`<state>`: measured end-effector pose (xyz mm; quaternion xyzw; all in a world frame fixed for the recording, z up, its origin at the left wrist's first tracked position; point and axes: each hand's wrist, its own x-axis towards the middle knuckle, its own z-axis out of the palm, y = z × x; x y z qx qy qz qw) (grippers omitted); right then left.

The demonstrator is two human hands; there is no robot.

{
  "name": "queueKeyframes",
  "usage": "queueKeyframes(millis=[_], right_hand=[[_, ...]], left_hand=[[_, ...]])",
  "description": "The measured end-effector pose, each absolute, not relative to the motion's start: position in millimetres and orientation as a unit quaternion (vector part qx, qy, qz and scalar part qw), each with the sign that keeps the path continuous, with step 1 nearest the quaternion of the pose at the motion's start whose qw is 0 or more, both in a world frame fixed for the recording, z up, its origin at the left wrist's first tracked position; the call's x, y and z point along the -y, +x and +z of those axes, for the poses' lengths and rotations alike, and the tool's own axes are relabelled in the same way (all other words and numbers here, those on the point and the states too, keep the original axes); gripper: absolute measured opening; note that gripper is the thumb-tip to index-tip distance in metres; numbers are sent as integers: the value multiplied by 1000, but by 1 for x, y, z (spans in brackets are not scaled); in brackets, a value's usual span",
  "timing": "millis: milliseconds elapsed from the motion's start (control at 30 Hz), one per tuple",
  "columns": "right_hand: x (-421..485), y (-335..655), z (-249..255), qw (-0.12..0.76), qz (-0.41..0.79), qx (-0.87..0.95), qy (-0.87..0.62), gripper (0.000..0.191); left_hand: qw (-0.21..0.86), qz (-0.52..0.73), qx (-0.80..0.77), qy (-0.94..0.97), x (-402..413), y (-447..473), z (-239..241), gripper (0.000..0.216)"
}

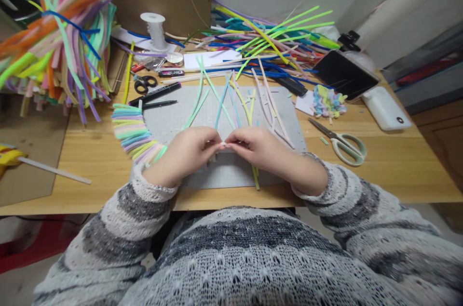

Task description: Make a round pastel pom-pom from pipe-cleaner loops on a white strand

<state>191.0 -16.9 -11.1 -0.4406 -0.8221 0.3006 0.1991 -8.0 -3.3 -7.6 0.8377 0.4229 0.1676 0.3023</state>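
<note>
The tabletop (398,171) is pale wood, smooth and satin; the mat (173,118) at its middle is matt grey. The fanned stems (132,135) at the mat's left edge look fuzzy. The scissors (340,144) near the right edge have bright metal blades and smooth plastic grips. The pale bit (224,143) pinched between left hand (188,152) and right hand (260,149) is perhaps the same fuzz.

Wooden table (398,176) — grey cutting mat (170,118), green-handled scissors (343,144), black scissors (144,83), pipe-cleaner heaps (275,41).

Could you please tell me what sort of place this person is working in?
Probably a craft desk: wooden table, grey cutting mat, heaps of coloured pipe cleaners, scissors. The left hand and right hand pinch a small pale piece over the mat.
</note>
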Motion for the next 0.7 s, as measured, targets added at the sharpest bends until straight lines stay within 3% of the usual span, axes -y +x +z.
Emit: queueKeyframes(millis=[267,533,700], right_hand=[[17,191,-13,202,290,826,-440,15],[16,192,-17,227,290,831,-417,16],[15,192,-18,225,288,826,-429,13]], left_hand=[[384,177,-420,803,2,-10,-6,18],[300,223,-404,835,6,-6,-10,17],[318,204,-430,820,2,-7,-11,11]])
